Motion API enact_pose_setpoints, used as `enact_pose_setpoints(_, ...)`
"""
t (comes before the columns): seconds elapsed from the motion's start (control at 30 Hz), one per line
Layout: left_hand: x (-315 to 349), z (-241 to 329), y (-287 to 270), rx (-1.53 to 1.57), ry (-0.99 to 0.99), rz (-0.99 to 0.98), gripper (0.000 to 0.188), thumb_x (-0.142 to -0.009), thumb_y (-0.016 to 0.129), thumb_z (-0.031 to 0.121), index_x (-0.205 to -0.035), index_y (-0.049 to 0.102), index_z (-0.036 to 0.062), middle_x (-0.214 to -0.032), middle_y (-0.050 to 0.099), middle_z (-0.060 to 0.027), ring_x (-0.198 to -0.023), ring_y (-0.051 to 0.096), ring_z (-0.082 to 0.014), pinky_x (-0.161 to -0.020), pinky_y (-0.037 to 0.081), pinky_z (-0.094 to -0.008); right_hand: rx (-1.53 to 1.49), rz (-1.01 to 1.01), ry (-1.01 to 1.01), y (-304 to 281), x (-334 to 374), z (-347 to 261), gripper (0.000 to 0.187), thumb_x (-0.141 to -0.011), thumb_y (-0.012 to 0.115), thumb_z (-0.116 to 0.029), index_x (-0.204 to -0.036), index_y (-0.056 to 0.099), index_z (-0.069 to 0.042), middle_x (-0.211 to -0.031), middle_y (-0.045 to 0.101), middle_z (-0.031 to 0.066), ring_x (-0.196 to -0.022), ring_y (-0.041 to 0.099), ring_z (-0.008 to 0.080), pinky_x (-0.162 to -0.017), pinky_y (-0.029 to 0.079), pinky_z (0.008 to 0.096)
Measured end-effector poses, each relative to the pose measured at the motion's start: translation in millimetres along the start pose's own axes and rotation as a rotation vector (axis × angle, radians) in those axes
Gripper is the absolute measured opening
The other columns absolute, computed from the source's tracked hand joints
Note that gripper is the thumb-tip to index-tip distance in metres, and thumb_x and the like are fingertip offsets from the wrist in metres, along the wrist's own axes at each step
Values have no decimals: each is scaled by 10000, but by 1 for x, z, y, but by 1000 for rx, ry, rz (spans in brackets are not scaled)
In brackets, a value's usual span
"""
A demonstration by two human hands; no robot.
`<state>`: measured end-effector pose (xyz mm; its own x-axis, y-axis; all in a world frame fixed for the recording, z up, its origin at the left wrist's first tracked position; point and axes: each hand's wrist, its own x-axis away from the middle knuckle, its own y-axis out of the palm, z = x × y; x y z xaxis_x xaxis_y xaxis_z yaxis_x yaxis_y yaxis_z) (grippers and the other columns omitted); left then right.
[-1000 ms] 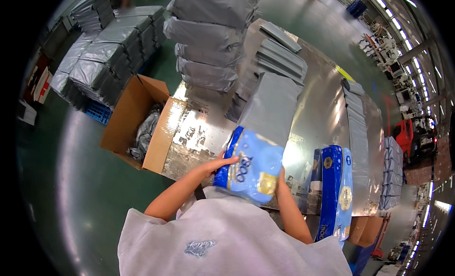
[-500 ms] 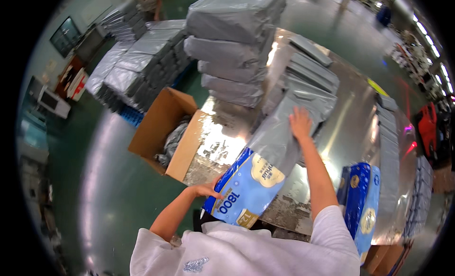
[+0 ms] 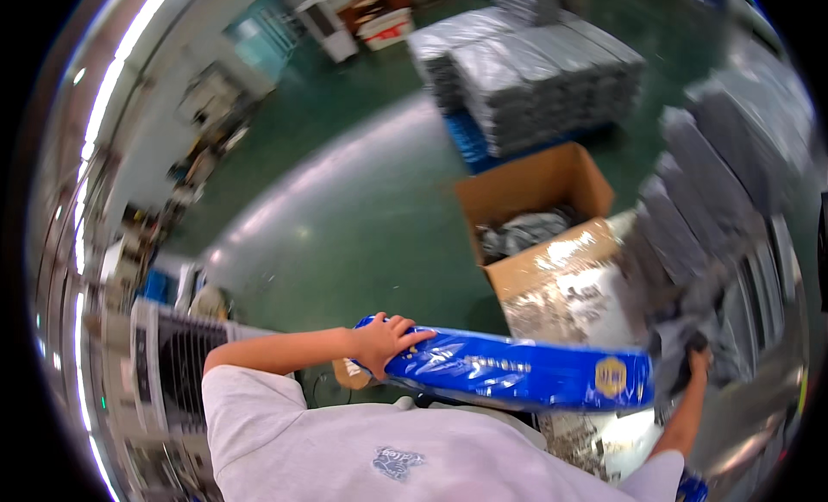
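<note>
A long blue plastic-wrapped pack (image 3: 517,369) with a gold badge lies across in front of me, its narrow side facing up. My left hand (image 3: 385,342) is closed over its left end, fingers on top. At the other end, a grey plastic bag (image 3: 668,351) sits crumpled against the pack. My right hand (image 3: 699,362) grips this grey plastic, its fingers partly hidden and blurred. Whether the pack's right end is inside the bag I cannot tell.
An open cardboard box (image 3: 543,178) with crumpled grey plastic stands beyond the metal table (image 3: 595,304). Tall grey wrapped bundles (image 3: 733,157) are stacked at the right. Behind the box, more grey bundles (image 3: 535,79) sit on a blue pallet (image 3: 470,144). A slatted cooler (image 3: 177,364) stands left.
My view has swung left. The blue pack has rolled from its broad face to its narrow side and lies more crosswise. My right hand has gone from flat on grey bags to gripping one.
</note>
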<state>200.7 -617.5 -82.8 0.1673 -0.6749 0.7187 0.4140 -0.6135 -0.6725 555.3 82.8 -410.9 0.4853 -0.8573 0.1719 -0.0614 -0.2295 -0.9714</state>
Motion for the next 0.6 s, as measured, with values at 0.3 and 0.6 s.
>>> enact_pose_setpoints(0.3,102,-39,71,-125,-71,230,1172,-467,817,367,-1392,101,295,-1240,380,-193,-1131,392,-321,-841,345,-503,-417,-303,-1062,-142,317,-422,787,-520,770,-364,-1153,452,-21,-1140,462,147,-1067,428,333,-941,305,410)
enact_pose_setpoints(0.6,137,-118,182,235,-153,250,1182,-472,818,311,-1396,81,270,-1234,383,-192,-1123,392,-332,-825,350,-486,156,-530,-1580,-113,409,-576,892,-462,753,-282,-1281,402,-245,-1114,398,199,-1008,405,357,-883,259,485)
